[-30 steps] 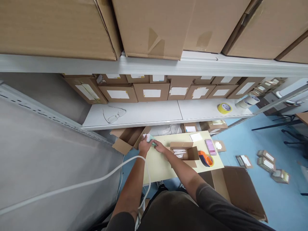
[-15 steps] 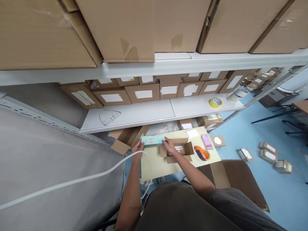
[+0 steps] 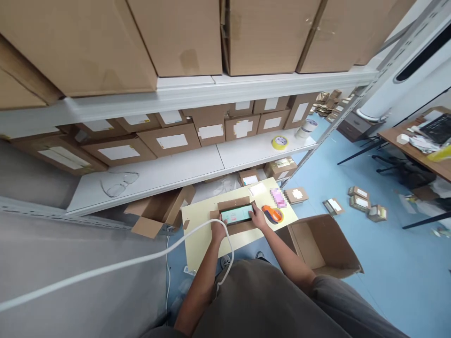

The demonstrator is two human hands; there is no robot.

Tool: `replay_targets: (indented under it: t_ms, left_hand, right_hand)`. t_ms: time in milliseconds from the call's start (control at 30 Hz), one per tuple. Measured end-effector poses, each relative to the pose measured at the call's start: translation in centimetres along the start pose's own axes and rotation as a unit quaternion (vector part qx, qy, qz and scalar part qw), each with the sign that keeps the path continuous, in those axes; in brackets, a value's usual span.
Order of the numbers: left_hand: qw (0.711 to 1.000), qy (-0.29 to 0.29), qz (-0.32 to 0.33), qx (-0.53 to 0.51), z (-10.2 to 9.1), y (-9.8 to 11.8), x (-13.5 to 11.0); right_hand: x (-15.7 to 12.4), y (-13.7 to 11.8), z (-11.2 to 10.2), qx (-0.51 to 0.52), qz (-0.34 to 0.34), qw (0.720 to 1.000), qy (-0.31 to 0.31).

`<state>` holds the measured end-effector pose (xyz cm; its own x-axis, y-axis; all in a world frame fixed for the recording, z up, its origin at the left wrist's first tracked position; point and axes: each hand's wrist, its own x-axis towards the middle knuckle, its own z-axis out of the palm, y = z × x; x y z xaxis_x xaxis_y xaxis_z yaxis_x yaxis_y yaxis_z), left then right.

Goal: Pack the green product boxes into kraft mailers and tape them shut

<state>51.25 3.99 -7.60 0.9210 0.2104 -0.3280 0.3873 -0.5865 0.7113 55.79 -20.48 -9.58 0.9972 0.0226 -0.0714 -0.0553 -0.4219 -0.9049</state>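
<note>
A flat teal package [image 3: 237,215] lies in the mouth of a small open cardboard box [image 3: 233,205] on a pale yellow table [image 3: 200,234]. My left hand [image 3: 219,230] grips the package's left end, fingers closed on it. My right hand [image 3: 258,218] holds its right end the same way. An orange tape dispenser [image 3: 272,214] sits just right of my right hand.
A white shelf [image 3: 169,171] behind the table carries glasses [image 3: 118,184], labelled cartons and a yellow tape roll [image 3: 280,142]. Open cardboard boxes stand left [image 3: 155,216] and right [image 3: 322,246] of the table. Small parcels [image 3: 359,199] lie on the blue floor. A white cable [image 3: 105,270] crosses the left.
Both hands carried the teal package from the open box at the table's left rear, rightward, and lowered it into the small box. The view swung right.
</note>
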Motion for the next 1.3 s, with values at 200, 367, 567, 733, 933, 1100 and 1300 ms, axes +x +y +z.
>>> replay_targets:
  t_ms: [200, 367, 567, 733, 933, 1100, 1300]
  left_hand:
    - [0.986, -0.011, 0.11, 0.121, 1.5, -2.0, 0.1]
    - [0.975, -0.064, 0.11, 0.181, 2.0, -4.1, 0.0]
    - [0.977, -0.03, 0.085, 0.192, 3.4, -3.0, -0.4]
    - [0.974, 0.048, 0.076, 0.206, 4.8, -1.0, -4.0]
    - [0.969, 0.16, -0.034, 0.185, 6.8, -0.6, -14.0]
    - [0.947, 0.252, -0.154, 0.123, 7.7, -1.3, -24.9]
    - [0.887, 0.373, -0.253, 0.098, 9.1, -2.6, -39.4]
  right_hand:
    - [0.3, 0.8, -0.7, -0.023, -0.024, 0.999, 0.01]
    - [-0.4, 2.0, -1.2, -0.024, -0.043, 0.999, -0.001]
    - [0.0, 0.9, -1.8, -0.022, -0.078, 0.996, -0.045]
    - [1.2, -1.6, -3.1, -0.014, -0.141, 0.983, -0.114]
    - [0.2, -4.7, -1.9, 0.008, -0.231, 0.942, -0.243]
    - [-5.5, -7.8, 1.0, 0.02, -0.304, 0.872, -0.383]
    - [-16.2, -11.2, 5.7, 0.034, -0.404, 0.748, -0.525]
